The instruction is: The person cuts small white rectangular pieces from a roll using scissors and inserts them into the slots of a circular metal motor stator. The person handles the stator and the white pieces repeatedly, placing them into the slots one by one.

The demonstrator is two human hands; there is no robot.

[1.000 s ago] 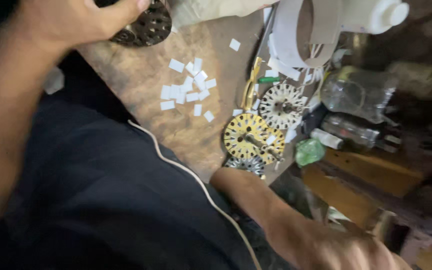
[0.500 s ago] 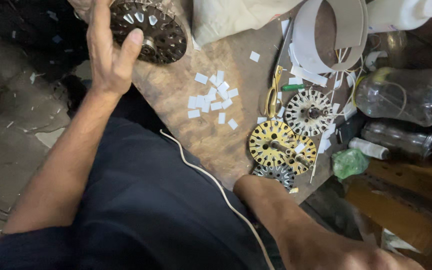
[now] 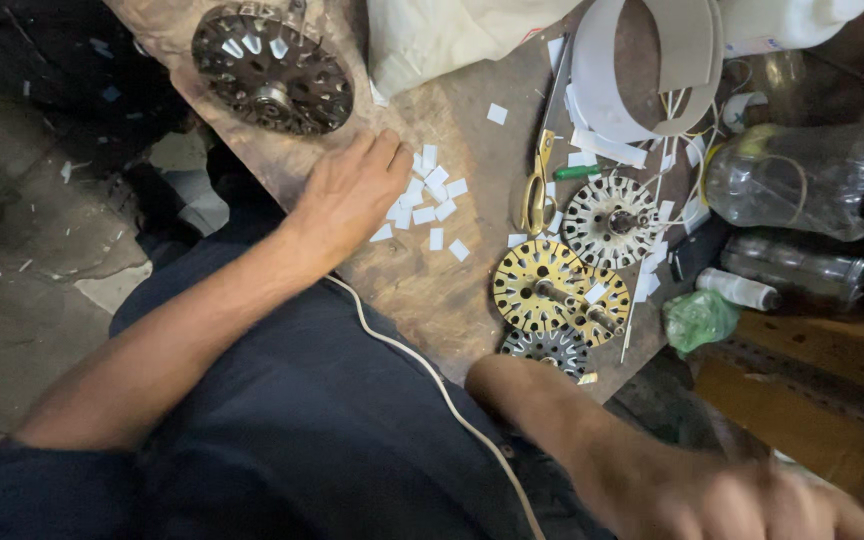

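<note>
The left hand (image 3: 352, 195) lies flat on the worn wooden board (image 3: 422, 290), palm down and with the fingers loosely spread, and it holds nothing. The fingertips touch the edge of a heap of small white paper rectangles (image 3: 430, 200), which are scattered on the board just beside the hand. Farther up the board, apart from the hand, lies a dark round metal stator core with white slips in its slots (image 3: 272, 68).

The right hand (image 3: 742, 495) is low at the bottom right corner, off the board, and it is blurred; I cannot tell if it is open or closed, or if it holds something.

On the right part of the board lie scissors with yellow handles (image 3: 539, 180), a silver slotted disc (image 3: 609, 218) and two golden slotted discs (image 3: 552, 292) that touch each other. A clear plastic bottle (image 3: 792, 180) lies near them.
</note>
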